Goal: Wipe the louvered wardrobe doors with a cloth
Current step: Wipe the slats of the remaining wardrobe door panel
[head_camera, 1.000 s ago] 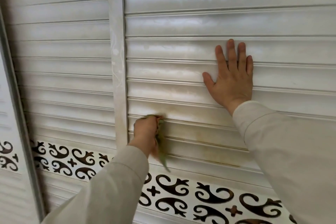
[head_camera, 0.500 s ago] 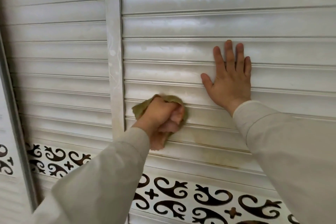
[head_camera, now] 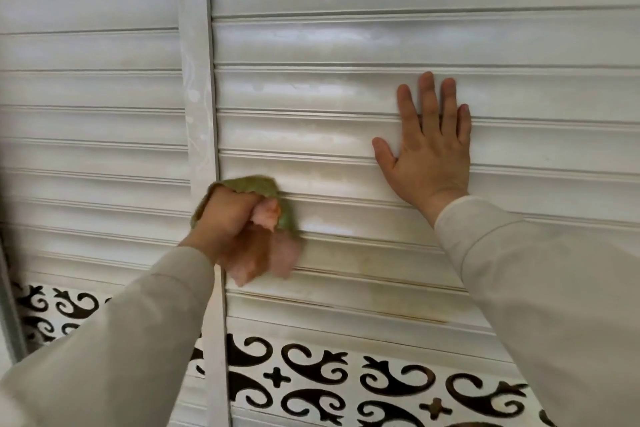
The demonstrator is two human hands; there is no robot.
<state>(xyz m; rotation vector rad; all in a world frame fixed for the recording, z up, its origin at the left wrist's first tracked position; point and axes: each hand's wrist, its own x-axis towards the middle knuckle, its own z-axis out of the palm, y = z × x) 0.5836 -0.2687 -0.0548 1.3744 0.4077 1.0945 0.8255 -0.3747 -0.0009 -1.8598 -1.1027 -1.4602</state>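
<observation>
White louvered wardrobe doors fill the view; the right door [head_camera: 346,94] has glossy slats with yellowish stains low down. My left hand [head_camera: 232,222] is a fist gripping a cloth [head_camera: 256,185], green on top with a pinkish part hanging below, pressed on the right door's slats beside the vertical frame [head_camera: 199,87]. My right hand [head_camera: 429,146] lies flat with fingers spread on the slats higher up and to the right, holding nothing. The left door [head_camera: 86,97] stands past the frame.
A decorative band with dark scroll cut-outs [head_camera: 329,378] runs under the slats on both doors. A grey vertical edge [head_camera: 8,305] stands at the far left. Both beige sleeves cover the lower part of the view.
My left hand with the cloth has risen from a lower slat and turned into a bunched fist against the door, staying close to the frame. The right hand has stayed flat in place.
</observation>
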